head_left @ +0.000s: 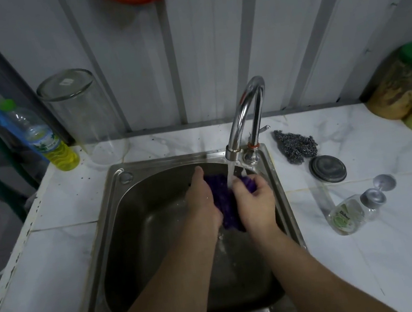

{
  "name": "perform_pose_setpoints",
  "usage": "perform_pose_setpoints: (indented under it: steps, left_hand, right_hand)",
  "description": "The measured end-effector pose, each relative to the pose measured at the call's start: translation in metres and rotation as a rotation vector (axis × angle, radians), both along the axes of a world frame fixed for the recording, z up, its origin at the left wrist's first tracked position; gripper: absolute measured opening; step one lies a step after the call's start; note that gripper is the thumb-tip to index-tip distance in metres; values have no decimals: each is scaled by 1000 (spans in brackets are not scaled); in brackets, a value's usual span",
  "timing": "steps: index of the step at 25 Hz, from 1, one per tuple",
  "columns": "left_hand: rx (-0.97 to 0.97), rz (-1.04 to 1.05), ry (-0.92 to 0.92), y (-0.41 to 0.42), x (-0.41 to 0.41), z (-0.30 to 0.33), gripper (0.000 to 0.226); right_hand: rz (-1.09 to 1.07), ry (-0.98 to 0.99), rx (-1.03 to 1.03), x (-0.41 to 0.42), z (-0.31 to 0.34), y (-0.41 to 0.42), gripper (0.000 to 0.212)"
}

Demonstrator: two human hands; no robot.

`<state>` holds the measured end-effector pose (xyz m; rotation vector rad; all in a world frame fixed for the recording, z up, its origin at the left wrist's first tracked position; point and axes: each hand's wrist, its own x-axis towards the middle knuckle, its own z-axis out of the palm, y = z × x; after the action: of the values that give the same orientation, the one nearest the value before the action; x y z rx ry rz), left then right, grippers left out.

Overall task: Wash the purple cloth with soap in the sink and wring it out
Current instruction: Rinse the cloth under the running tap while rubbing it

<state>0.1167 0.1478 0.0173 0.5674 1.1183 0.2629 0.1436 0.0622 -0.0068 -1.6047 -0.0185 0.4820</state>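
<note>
1. Two bare forearms reach forward over the stainless steel sink (118,225).
2. Left hand (201,200) clasps the crumpled purple cloth (223,202), its fingers hidden on the cloth's far side and the thumb pointing ahead.
3. Right hand (255,204) has its fingers curled round the cloth's other side.
4. Water runs from the curved chrome tap (244,116) onto the cloth, held above the basin.
5. On the white marble-look counter (378,249) to the right lie a steel wool scourer (296,146), a round metal lid (327,169) and a toppled clear soap bottle (351,214).

Faucet (246,119) arches over basin's right-rear; left part of sink (133,249) open for hand.
</note>
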Motion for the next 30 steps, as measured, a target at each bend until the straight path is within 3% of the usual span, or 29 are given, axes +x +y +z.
perform_pose_setpoints:
  steps: [2, 4, 8, 11, 17, 21, 24, 27, 30]
  left_hand:
    - [61, -10, 63, 4, -3, -5, 50]
    - [-24, -104, -10, -4, -14, -10, 46]
    - [-85, -72, -107, -5, -11, -18, 36]
    - [69, -86, -14, -8, 1, -12, 29]
    - [49, -145, -28, -26, -9, 2, 21]
    - [-7, -24, -24, -11, 5, 5, 43]
    - [70, -91, 62, -2, 0, 3, 40]
    - [156, -194, -118, -9, -24, -14, 19]
    - [237, -194, -37, -8, -14, -6, 27]
  right_hand:
    - [81, -281, -21, -28, 13, -6, 17]
    - [162, -422, -102, -44, 17, -4, 19]
    - [117, -337, -285, -26, 18, 14, 35]
    - [82, -269, -385, 6, 15, 26, 31]
    - [27, 56, -401, 45, -12, 17, 26]
    - [-50, -100, -289, 10, 7, 0, 34]
    - [68, -308, -154, -32, 22, -8, 34]
    - [134, -461, -286, -41, 25, -1, 36]
    - [118, -423, -336, -25, 25, 8, 40]
